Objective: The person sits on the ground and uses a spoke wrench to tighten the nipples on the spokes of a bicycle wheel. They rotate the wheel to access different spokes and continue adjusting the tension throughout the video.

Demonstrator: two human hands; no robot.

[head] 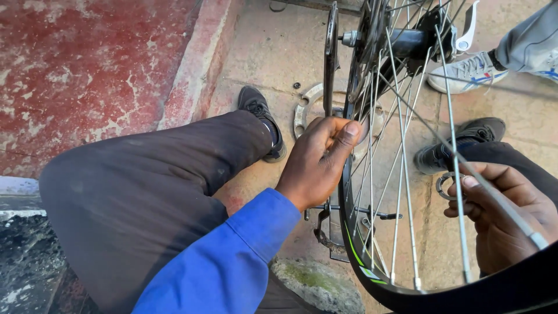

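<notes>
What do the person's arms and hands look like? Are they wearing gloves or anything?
No gloves: both hands are bare. The left hand comes out of a long bright blue sleeve that ends at the wrist. The right hand shows no sleeve in view, and no rings or watch can be seen on either hand.

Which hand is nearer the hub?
Left. The left hand grips the rim just below the hub; the right hand is lower, holding a spoke.
</notes>
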